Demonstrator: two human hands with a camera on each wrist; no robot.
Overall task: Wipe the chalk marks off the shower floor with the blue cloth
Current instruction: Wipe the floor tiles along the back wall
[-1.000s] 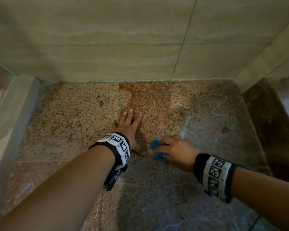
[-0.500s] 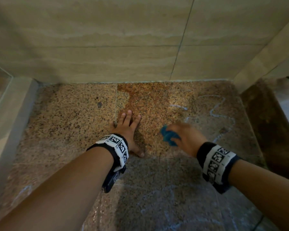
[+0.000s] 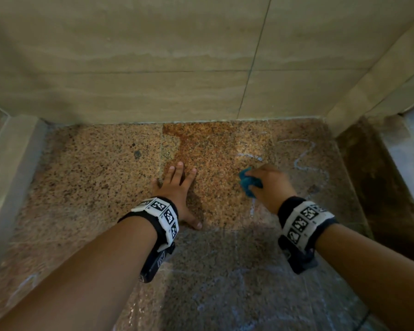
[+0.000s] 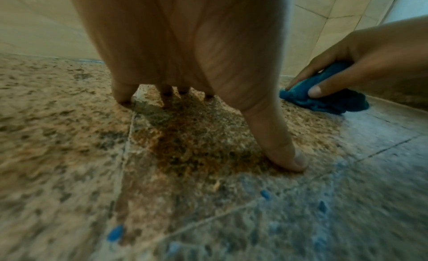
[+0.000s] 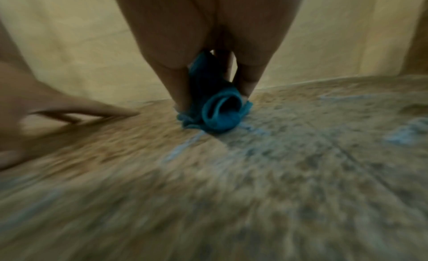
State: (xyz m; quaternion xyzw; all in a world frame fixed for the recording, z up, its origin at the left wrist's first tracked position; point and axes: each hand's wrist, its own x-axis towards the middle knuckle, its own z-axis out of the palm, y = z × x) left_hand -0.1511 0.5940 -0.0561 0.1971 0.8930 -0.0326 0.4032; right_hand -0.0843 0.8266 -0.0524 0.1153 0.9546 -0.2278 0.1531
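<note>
My right hand (image 3: 267, 185) grips the bunched blue cloth (image 3: 248, 183) and presses it onto the speckled granite shower floor (image 3: 93, 177). The cloth (image 4: 324, 93) shows pinched under thumb and fingers in the left wrist view, and balled beneath the palm (image 5: 217, 115) in the blurred right wrist view. Pale chalk marks (image 3: 306, 161) curl just right of the cloth, a short streak (image 3: 250, 156) lies beyond it, and fainter lines (image 3: 239, 283) cross the near floor. My left hand (image 3: 177, 185) lies flat on the floor with fingers spread, to the cloth's left.
Beige tiled walls (image 3: 153, 68) close the back and the right corner (image 3: 368, 75). A raised stone kerb (image 3: 7, 163) runs along the left, a dark wet ledge (image 3: 378, 187) along the right. A rusty stain (image 3: 201, 144) marks the floor's middle.
My right hand has carried the cloth away from me and to the right, up toward the chalk streak. The left hand has stayed planted.
</note>
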